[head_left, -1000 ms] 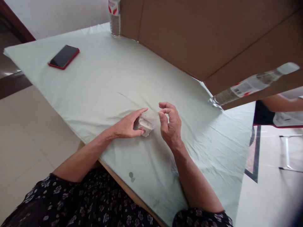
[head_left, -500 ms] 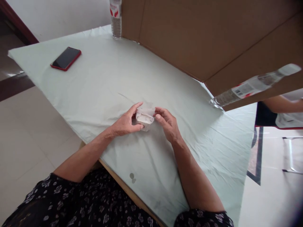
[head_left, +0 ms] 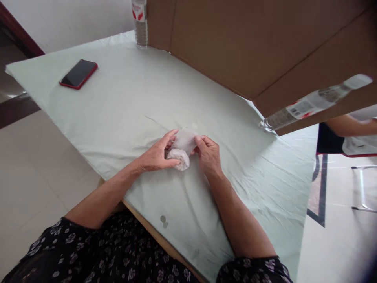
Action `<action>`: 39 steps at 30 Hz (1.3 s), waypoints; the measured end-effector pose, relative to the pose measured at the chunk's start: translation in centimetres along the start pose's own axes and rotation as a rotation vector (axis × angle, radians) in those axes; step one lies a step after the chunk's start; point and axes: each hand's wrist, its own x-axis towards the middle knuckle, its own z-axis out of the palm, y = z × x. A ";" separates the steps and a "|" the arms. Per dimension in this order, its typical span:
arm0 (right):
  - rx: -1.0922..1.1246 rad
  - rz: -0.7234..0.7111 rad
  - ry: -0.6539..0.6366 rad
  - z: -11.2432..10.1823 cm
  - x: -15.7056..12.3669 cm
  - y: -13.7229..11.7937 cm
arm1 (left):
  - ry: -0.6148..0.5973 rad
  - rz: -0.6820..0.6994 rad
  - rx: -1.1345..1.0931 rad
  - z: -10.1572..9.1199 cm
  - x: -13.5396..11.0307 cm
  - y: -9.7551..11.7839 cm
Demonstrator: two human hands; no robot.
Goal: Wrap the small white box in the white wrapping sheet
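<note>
A small pale bundle wrapped in thin translucent white film [head_left: 180, 158] is between my hands, over the middle of the cloth-covered table. My left hand [head_left: 157, 155] curls round its left side, with the thumb along the near edge. A loose flap of the film stands up behind the bundle. My right hand [head_left: 208, 153] pinches that flap at its right edge between thumb and fingers. What lies inside the wrapping cannot be made out.
A phone in a red case [head_left: 79, 74] lies at the far left. A large brown cardboard panel [head_left: 224, 43] stands at the back, with a water bottle [head_left: 140, 25] at its left end and another clear bottle [head_left: 315, 103] at its right. Another person's arm [head_left: 350, 125] shows at the right.
My right hand has closed on the film's loose flap and pulled it out, so it spreads wider. The bundle has tipped and shifted slightly toward me, still in my left hand.
</note>
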 end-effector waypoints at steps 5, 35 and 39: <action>0.137 0.054 0.047 -0.2 0.6 0.1 | -0.041 -0.034 -0.154 -0.4 0.0 0.6; -0.423 -0.314 0.161 -2.0 -0.5 -1.2 | 0.264 0.115 0.162 -0.9 0.3 0.9; -0.695 -0.529 -0.056 -0.9 -2.1 -3.0 | 0.225 0.218 0.314 -0.3 0.0 1.3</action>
